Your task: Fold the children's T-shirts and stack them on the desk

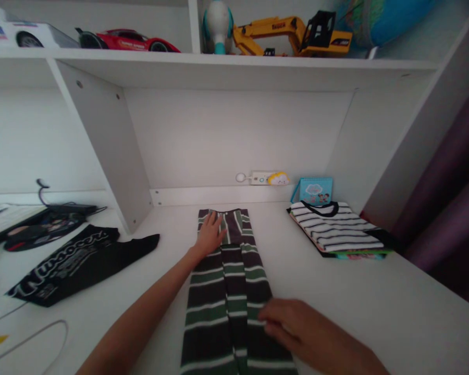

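Observation:
A shirt-like garment with dark, green and white stripes lies on the white desk, folded lengthwise into a long strip. Its far end has a visible neckline-like edge. My left hand rests flat on that far end, fingers spread. Over the strip's right edge, nearer to me, is my right hand. Its fingers are slightly bent and a little blurred, with a gap between thumb and forefinger and no cloth visible in them. The strip's near end runs out of the picture.
A folded pile topped by a white striped shirt lies right, by a blue desk calendar. Left is a black garment with lettering. A power strip sits at the back. The shelf above holds a toy excavator.

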Demonstrator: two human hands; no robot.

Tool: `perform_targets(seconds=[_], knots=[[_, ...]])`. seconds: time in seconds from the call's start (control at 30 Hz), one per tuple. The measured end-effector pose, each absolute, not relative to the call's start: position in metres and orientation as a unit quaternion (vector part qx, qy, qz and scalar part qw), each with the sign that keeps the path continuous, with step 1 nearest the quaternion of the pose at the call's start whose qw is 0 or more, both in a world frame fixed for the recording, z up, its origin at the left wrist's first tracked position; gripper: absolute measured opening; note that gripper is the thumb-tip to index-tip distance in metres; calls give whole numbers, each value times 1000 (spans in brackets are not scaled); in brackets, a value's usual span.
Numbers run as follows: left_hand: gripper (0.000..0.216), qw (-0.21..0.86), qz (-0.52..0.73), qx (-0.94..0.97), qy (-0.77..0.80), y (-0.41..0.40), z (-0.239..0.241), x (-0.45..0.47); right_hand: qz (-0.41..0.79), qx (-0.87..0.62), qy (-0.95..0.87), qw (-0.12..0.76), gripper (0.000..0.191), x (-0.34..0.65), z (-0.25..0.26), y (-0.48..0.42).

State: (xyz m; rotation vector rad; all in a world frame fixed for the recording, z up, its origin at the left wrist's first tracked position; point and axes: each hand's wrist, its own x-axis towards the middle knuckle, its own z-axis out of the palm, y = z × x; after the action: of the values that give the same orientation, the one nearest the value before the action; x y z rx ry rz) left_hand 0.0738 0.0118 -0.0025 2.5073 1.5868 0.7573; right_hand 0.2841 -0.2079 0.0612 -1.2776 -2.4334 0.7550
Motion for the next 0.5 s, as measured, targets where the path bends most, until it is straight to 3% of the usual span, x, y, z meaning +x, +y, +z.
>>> perform_targets(seconds=[0.13, 0.23, 0.5], knots=[[56, 28, 127, 848, 514, -11, -16, 62, 176, -451, -857, 176, 31, 292, 57, -119], [58, 34, 111, 846, 521, -13, -23, 56, 94, -530, -828, 156, 41, 282, 30, -42], [66, 17, 121, 828, 548, -14, -24, 58, 92, -612, -776, 124, 58, 254, -19, 55]])
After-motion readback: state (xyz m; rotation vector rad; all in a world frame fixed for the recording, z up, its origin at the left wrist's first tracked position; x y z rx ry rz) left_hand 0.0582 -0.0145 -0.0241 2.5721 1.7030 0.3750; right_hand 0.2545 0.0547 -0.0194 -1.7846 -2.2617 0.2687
